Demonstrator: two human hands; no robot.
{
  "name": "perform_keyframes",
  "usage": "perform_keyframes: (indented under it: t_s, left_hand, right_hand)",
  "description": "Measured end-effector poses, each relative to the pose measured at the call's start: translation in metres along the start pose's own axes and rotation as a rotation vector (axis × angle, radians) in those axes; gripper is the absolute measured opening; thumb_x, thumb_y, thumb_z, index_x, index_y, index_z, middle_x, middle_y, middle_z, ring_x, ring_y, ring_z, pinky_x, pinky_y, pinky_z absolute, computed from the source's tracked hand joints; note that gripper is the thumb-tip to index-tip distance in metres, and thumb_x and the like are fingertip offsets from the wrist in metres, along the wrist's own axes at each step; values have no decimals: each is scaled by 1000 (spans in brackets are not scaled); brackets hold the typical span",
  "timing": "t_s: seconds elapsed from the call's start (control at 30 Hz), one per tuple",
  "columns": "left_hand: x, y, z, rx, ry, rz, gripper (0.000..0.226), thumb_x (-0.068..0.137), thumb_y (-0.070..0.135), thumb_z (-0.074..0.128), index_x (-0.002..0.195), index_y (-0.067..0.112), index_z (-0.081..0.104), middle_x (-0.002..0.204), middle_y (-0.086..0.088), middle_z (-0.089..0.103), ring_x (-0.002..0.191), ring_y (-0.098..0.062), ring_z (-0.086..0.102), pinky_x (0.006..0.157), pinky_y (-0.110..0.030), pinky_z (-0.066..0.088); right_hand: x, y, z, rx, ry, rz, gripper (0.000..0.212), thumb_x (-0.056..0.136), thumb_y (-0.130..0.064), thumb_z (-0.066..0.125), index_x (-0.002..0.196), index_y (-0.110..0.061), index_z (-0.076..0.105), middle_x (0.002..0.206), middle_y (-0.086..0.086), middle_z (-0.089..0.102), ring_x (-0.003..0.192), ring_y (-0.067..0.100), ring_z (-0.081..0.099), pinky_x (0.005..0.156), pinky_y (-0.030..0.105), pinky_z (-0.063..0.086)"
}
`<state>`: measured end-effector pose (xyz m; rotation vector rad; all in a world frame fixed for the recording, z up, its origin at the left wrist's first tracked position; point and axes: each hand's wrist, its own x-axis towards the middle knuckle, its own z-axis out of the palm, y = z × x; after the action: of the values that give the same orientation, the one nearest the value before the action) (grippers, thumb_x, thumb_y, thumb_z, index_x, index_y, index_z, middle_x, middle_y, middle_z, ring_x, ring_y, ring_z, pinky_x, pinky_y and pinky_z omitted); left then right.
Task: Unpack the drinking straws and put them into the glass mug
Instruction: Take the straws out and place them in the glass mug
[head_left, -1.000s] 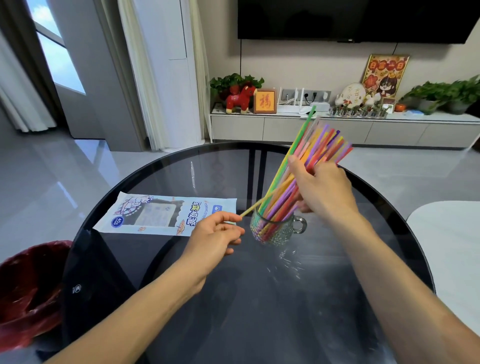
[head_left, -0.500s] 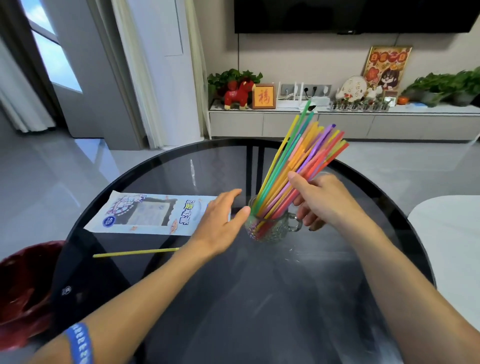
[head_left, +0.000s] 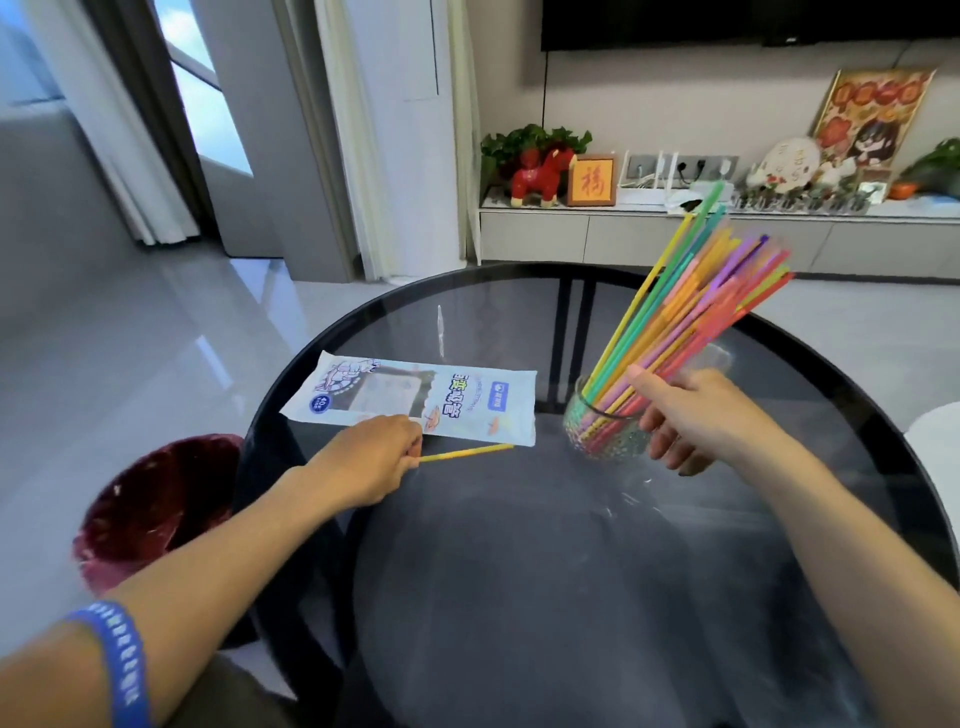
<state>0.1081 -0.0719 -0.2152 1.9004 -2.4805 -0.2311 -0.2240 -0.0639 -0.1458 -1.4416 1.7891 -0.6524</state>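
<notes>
While the left hand (head_left: 371, 460) pinches one end of a loose yellow straw (head_left: 467, 452) lying flat on the counter (head_left: 519, 597), its fingers are curled tight around that tip. From the hand, the straw runs toward 3 o'clock, and its far end stops short of the glass mug (head_left: 605, 421). Just beyond the straw, at 12 o'clock of the left hand, the flattened straw packet (head_left: 415, 397) lies on the dark glass, with its near edge almost touching the knuckles.

At 3 o'clock of the mug, the right hand (head_left: 696, 415) hovers with thumb raised against the bundle of coloured straws (head_left: 691, 312) and the other fingers loosely bent beside the glass; whether it actually grips anything cannot be told. The bundle stands in the mug and leans toward 1 o'clock, fanning out above the rim. The mug sits on the counter between both hands.

Off the counter edge at 9 o'clock, a dark red bin (head_left: 156, 509) stands on the floor. A low cabinet (head_left: 675, 236) with a red horse figure (head_left: 540, 174) and plants lines the far wall at 12 o'clock.
</notes>
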Motion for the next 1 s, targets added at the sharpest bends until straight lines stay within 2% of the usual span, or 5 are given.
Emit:
perform_keyframes:
  t_s: [0.1, 0.37, 0.67, 0.8, 1.0]
  left_hand:
    - [0, 7, 2, -50, 127, 65, 11, 94, 23, 52, 84, 24, 50, 87, 6, 55, 87, -19, 53, 78, -37, 47]
    - [36, 126, -102, -1175, 598, 171, 10, 97, 8, 52, 92, 16, 55, 87, -2, 65, 80, -10, 62, 67, -22, 56]
    - [100, 187, -67, -838, 472, 220, 6, 93, 13, 57, 91, 9, 60, 80, -2, 63, 73, -21, 60, 70, -38, 52]
    - [97, 179, -44, -814, 441, 207, 5, 84, 16, 70, 82, 15, 66, 80, 2, 65, 73, -16, 61, 72, -36, 53]
    - [91, 168, -29, -872, 82, 110, 108, 59, 37, 85, 148, 24, 25, 143, 7, 42, 131, -11, 40, 104, -26, 37]
  right_hand:
    - [-8, 0, -8, -79, -99, 68, 73, 88, -66, 49, 85, 4, 68, 61, 16, 71, 51, 26, 62, 50, 29, 51]
    - [-3, 6, -25, -105, -128, 62, 48, 95, -46, 55, 84, -1, 67, 61, 11, 69, 51, 23, 59, 51, 29, 50]
    - [9, 23, -30, -212, 120, 21, 20, 79, -14, 55, 91, -3, 67, 79, 13, 74, 60, 26, 69, 54, 34, 60]
    - [25, 23, -26, 267, 120, -137, 50, 65, -23, 73, 113, -18, 61, 104, -2, 72, 90, 13, 67, 74, 31, 52]
    - [54, 14, 4, 877, 50, -263, 64, 67, -2, 84, 126, -3, 58, 111, 12, 74, 93, 17, 73, 73, 25, 57]
